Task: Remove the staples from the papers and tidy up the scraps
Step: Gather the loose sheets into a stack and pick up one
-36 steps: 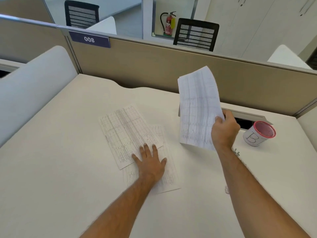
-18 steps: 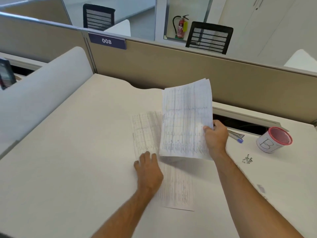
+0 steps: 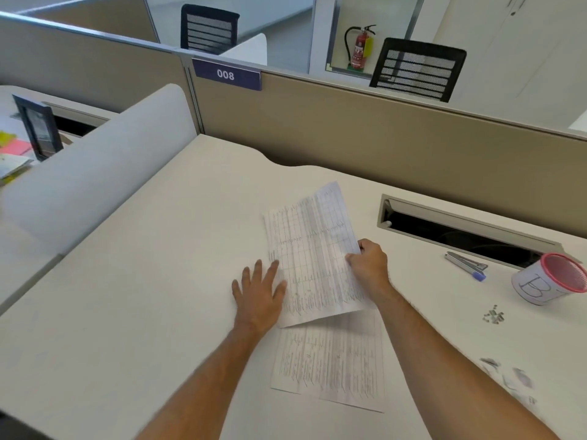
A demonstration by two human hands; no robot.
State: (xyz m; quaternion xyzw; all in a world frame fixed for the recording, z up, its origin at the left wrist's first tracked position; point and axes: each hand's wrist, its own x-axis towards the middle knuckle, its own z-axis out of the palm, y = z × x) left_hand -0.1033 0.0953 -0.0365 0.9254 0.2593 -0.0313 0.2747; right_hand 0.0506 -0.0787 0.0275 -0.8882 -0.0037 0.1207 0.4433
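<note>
Stacking freed sheets: right hand (image 3: pixel 368 265) pinches the top sheet (image 3: pixel 313 252) over the lower sheets (image 3: pixel 330 366); left hand (image 3: pixel 259 289), fingers spread flat, steadies its edge. Pulled staples (image 3: pixel 493 315) lie right of the sheets. Next, probably: square edges, gather staples.

The right hand (image 3: pixel 370 265) pinches the right edge of a printed sheet (image 3: pixel 313 249) that lies over other printed papers (image 3: pixel 330 363) on the white desk (image 3: pixel 143 296). The left hand (image 3: pixel 259 289) rests flat, fingers spread, at the sheet's left edge. To the right lie a staple remover (image 3: pixel 465 265), a small heap of loose staples (image 3: pixel 493 315) and a pink-rimmed cup marked "B" (image 3: pixel 548 277). Blurred paper scraps (image 3: pixel 508 374) sit near the right forearm. Behind stands a beige partition with a "008" plate (image 3: pixel 226 74).
</note>
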